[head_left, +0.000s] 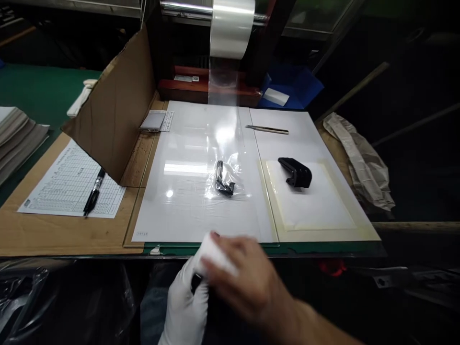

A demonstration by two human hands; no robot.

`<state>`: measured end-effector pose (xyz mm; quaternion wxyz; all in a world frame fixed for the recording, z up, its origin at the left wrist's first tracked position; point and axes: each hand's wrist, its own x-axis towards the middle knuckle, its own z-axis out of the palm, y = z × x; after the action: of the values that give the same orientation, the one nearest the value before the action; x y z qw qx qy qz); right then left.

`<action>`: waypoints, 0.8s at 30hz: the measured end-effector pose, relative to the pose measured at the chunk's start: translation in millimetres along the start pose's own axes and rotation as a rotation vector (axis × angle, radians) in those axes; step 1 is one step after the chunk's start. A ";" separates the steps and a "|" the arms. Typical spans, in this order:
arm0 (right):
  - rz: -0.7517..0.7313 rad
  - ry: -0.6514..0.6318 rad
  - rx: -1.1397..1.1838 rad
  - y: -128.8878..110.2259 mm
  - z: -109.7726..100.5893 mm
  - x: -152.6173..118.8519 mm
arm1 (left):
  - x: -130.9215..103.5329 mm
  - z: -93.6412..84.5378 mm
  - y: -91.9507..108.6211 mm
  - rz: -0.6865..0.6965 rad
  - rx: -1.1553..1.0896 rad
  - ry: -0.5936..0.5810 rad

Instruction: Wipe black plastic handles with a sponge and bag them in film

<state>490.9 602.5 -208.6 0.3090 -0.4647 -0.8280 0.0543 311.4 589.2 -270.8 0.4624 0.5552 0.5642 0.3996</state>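
My left hand [187,299], in a white glove, is closed around a small black part [196,282] at the table's front edge. Most of that part is hidden by the glove and the cloth. My bare right hand [247,275], smeared by motion, presses a white wiping cloth [218,258] against the left hand and the part. Beyond them, a black hook-shaped part [224,184] lies under clear film [233,129] on the white sheet. Another black bracket-like part [296,173] rests on the white pad [312,211] to the right.
Tweezers [268,129] lie at the back right of the sheet. A film roll [232,28] hangs above. At left are a cardboard panel [115,96], a printed form [61,187] and a black pen [94,194]. A blue bin [302,86] stands behind.
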 end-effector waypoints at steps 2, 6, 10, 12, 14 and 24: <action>0.074 0.003 -0.022 1.4 2.2 -1.2 | -1.4 1.1 -2.9 -0.041 -0.047 -0.009; -0.057 -0.013 0.040 3.7 6.0 -2.2 | -3.2 2.3 -8.6 -0.208 -0.211 0.020; 0.066 -0.014 -0.048 7.7 3.5 1.3 | -2.7 4.1 -12.3 -0.056 -0.117 -0.014; -0.017 -0.040 0.008 8.4 1.3 2.7 | -2.0 5.5 -13.4 -0.003 -0.109 -0.016; 0.007 -0.041 0.010 9.3 -0.5 3.3 | -1.5 7.0 -13.8 0.011 -0.081 -0.002; 0.119 -0.041 -0.039 13.8 0.8 3.7 | -0.5 6.6 -9.3 0.050 -0.038 -0.017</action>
<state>499.2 613.4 -212.7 0.2793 -0.5180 -0.8058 0.0661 315.3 587.7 -281.5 0.4673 0.5637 0.5385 0.4170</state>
